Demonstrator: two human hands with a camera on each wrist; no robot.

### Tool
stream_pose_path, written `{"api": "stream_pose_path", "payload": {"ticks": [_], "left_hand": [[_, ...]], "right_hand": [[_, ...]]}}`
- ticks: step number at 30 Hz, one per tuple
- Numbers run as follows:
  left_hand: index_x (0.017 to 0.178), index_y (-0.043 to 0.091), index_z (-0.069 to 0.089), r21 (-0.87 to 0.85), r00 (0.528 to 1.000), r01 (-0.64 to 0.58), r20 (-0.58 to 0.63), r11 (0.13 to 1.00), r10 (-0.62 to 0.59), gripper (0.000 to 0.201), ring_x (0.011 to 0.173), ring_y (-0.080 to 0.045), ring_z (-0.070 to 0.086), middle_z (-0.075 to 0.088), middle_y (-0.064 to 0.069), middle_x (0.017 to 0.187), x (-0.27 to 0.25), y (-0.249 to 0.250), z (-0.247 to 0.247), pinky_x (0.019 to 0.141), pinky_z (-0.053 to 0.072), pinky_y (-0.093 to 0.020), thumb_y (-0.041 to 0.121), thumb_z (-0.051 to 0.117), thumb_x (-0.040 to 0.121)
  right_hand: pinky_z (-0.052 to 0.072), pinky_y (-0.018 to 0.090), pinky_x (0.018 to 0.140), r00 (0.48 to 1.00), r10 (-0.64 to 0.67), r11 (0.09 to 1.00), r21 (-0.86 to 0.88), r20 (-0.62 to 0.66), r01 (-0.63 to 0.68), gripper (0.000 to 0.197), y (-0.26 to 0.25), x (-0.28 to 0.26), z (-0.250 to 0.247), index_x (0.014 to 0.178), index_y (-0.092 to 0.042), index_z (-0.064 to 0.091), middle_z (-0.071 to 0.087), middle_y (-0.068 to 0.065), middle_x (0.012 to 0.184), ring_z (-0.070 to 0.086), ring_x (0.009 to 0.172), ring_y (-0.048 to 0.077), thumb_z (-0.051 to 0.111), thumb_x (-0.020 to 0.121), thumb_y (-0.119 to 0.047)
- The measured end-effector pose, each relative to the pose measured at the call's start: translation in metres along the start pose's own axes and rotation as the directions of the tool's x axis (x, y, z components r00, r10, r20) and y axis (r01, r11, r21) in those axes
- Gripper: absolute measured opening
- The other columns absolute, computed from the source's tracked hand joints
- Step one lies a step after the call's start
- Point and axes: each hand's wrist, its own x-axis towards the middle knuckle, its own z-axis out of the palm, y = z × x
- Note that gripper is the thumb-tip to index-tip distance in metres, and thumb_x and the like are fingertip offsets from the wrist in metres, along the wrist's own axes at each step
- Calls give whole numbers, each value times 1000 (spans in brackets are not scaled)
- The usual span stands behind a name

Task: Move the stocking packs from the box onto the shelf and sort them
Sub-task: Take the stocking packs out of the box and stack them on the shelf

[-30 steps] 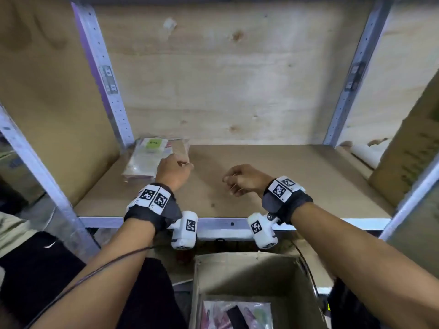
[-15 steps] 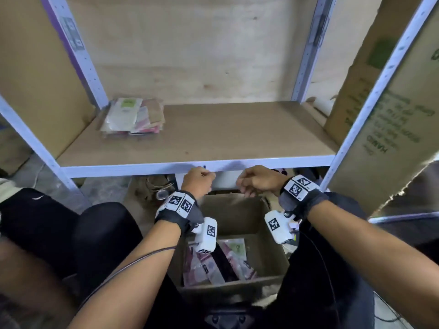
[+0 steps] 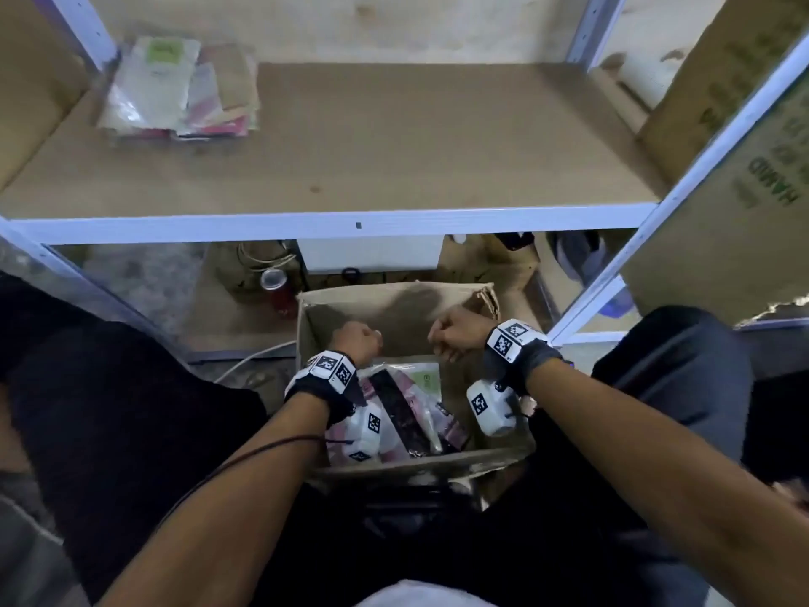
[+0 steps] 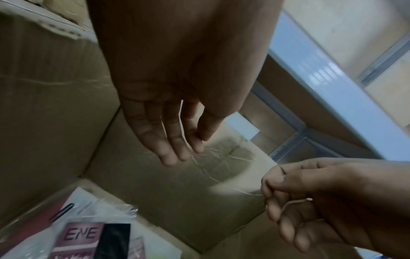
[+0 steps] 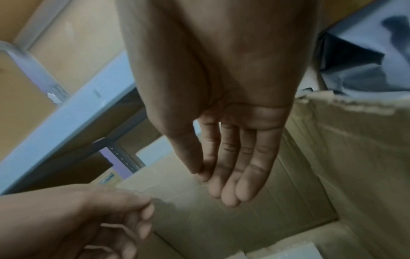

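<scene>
A pile of stocking packs (image 3: 179, 89) lies at the back left of the wooden shelf (image 3: 394, 146). Below it stands an open cardboard box (image 3: 394, 295) with several pink, black and green packs (image 3: 402, 409) on its floor; a pink and black one (image 4: 88, 236) shows in the left wrist view. My left hand (image 3: 359, 339) hovers inside the box over its far half, fingers relaxed (image 4: 184, 149), holding nothing. My right hand (image 3: 455, 337) hangs beside it, fingers loosely extended (image 5: 221, 184) and empty. Neither hand touches a pack.
A big printed carton (image 3: 744, 124) leans at the right of the shelf. Under the shelf sit a red can (image 3: 280, 291) and a white box (image 3: 372, 256). My knees in dark trousers flank the box. White metal posts (image 3: 656, 238) frame the shelf.
Both hands came off the shelf, passed its front rail and dropped into the box. The head view tilted down, so the box now fills the middle.
</scene>
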Motion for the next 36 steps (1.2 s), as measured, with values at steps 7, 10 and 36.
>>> {"api": "stream_pose_path", "payload": {"ticks": [7, 10, 36], "left_hand": [[110, -8, 70, 43, 993, 97, 60, 994, -99, 33, 109, -41, 66, 69, -28, 116, 20, -27, 11, 96, 55, -47, 16, 49, 99], [106, -8, 72, 56, 991, 116, 54, 992, -119, 30, 105, -41, 67, 70, -29, 111, 25, -29, 13, 93, 56, -48, 13, 51, 97], [92, -2, 72, 60, 982, 188, 13, 980, -189, 31, 103, -32, 66, 73, -19, 102, 41, -41, 11, 91, 51, -32, 18, 50, 97]], "right_hand": [[57, 40, 72, 987, 136, 989, -61, 84, -131, 20, 20, 56, 35, 104, 6, 64, 70, 19, 88, 64, 70, 27, 54, 98, -10], [57, 47, 77, 976, 187, 979, -101, 112, -176, 29, 30, 70, 51, 109, 14, 65, 71, 27, 95, 64, 72, 32, 55, 96, -9], [41, 47, 110, 969, 248, 948, -206, 6, -242, 59, 61, 108, 134, 149, -13, 31, 46, 16, 146, 48, 133, 33, 48, 99, -40]]}}
